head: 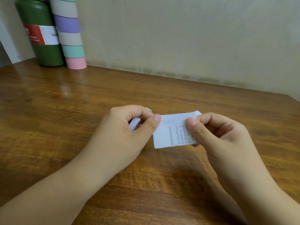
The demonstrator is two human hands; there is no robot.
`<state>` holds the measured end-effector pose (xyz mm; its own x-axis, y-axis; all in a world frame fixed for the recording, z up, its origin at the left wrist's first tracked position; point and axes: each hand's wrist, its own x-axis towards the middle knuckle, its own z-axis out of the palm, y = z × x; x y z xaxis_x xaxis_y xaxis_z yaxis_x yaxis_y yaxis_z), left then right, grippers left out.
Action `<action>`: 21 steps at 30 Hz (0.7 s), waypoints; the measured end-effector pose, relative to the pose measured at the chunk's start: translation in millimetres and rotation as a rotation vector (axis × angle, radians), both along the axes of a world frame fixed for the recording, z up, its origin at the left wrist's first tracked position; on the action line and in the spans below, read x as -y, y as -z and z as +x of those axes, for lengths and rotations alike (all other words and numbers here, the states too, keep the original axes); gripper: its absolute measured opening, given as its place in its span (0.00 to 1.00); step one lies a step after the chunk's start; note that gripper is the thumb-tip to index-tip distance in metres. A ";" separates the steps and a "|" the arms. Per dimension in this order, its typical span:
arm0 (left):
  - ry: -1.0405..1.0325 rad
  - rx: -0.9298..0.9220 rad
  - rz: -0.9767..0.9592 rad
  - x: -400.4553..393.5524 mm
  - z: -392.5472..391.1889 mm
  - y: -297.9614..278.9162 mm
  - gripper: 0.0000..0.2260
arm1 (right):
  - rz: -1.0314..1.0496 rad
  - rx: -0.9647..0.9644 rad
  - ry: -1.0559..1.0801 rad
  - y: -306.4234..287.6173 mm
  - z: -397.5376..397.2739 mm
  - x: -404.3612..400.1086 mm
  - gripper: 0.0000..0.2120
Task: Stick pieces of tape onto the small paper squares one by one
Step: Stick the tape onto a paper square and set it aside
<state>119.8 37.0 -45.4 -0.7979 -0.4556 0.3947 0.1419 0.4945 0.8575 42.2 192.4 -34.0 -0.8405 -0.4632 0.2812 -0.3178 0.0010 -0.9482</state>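
Observation:
A small white paper piece [170, 129] with lines of printed text is held just above the wooden table [65, 114], between both hands. My left hand [129, 127] pinches its left edge with thumb and forefinger; more white paper [134, 123] shows curled inside that hand's fingers. My right hand [217, 132] pinches the paper's right edge with thumb and forefinger. A stack of coloured tape rolls [71, 39] stands at the back left against the wall, well away from both hands. No loose tape piece is visible on the paper.
A dark green bottle [40, 31] with a red and white label stands beside the tape stack at the back left. A white sheet or board [9, 46] leans at the far left. The wall [178, 38] runs along the table's far edge.

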 end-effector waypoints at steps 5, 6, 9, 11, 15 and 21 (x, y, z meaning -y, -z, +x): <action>0.033 0.062 -0.004 -0.4 1.2 -3.3 0.04 | 0.112 -0.082 -0.001 0.7 0.7 -2.1 0.07; 0.052 0.066 0.002 0.8 0.5 -2.2 0.01 | 0.116 -0.095 -0.001 1.1 1.1 -1.6 0.07; 0.085 0.053 0.059 2.6 0.0 0.7 0.04 | 0.088 -0.113 0.008 1.9 1.7 -1.0 0.09; 0.083 0.046 0.094 2.0 -0.7 1.3 0.04 | 0.082 -0.083 -0.034 1.2 3.1 -1.2 0.08; 0.102 0.029 0.179 0.9 -3.1 1.7 0.05 | 0.183 -0.059 -0.114 0.6 6.2 1.1 0.08; 0.106 0.040 0.205 1.3 -1.7 1.3 0.06 | 0.142 -0.012 -0.093 1.1 3.4 1.3 0.14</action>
